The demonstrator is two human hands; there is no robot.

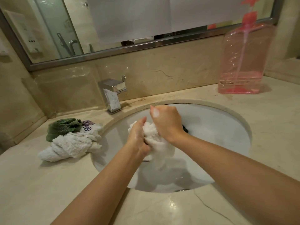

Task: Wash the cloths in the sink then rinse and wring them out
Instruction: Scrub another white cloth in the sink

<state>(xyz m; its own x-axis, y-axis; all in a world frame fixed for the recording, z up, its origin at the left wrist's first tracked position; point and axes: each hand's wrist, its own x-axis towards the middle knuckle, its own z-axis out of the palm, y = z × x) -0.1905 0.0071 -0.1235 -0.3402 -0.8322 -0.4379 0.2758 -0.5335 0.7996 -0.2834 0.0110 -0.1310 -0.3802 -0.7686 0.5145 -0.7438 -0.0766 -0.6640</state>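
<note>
A pale marble tabletop (162,208) fills the near and right parts of the view, meeting a marble wall at the far side under a metal-framed mirror (113,49). Set into the tabletop is a round white sink (227,127) holding cloudy, soapy water. Both bare forearms reach in from the near edge over the basin. At the far right stands a tall, clear pink pump bottle (243,62) with a little pink liquid at its bottom. A white cloth (155,140) hangs bunched above the water in the middle of the sink, held between the two hands. The left hand (138,138) grips its left side with fingers curled into the fabric; the right hand (165,122) clenches the upper right part, suds on its knuckle. On the tabletop just left of the sink lies a heap of cloths (71,143): twisted white ones near, a green one far, one with purple marking between. A square chrome faucet (113,95) stands at the far left rim. Something dark (185,129) shows in the water just behind the right wrist; what it is cannot be told.
</note>
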